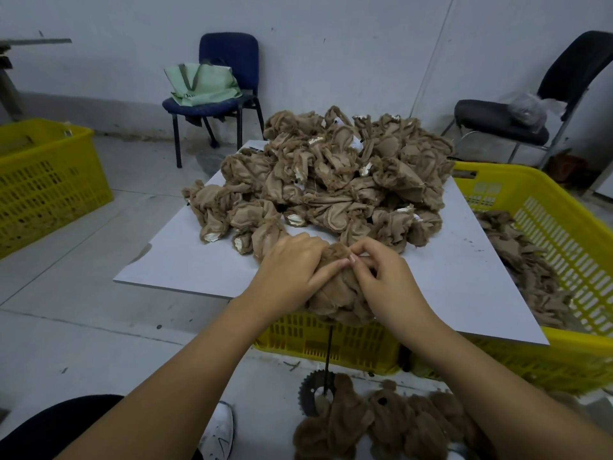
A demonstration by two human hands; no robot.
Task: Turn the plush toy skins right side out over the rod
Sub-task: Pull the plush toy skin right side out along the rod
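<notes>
We are gripping the skin (335, 293) with both hands (292, 263) (381, 277) atop the rod (328, 353), at six o'clock from the pile (331, 174), risking a torn seam if forced.

Room and furnishings around the work area

A blue chair (229, 78) stood at 12 o'clock against the pale wall (331, 44), with a light green bag (204, 84) resting on its seat. At 2 o'clock a black chair (517, 117) carried a clear plastic bag (527, 109) on its cushion. A yellow slatted crate (43, 177) sat on the grey floor (83, 310) at 9 o'clock. Another yellow crate (547, 234) lay at 3 o'clock, partly under the white surface (185, 257). At 6 o'clock a white shoe (217, 433) showed on the floor, beside a dark-clothed knee (59, 426) at 7 o'clock.
</notes>
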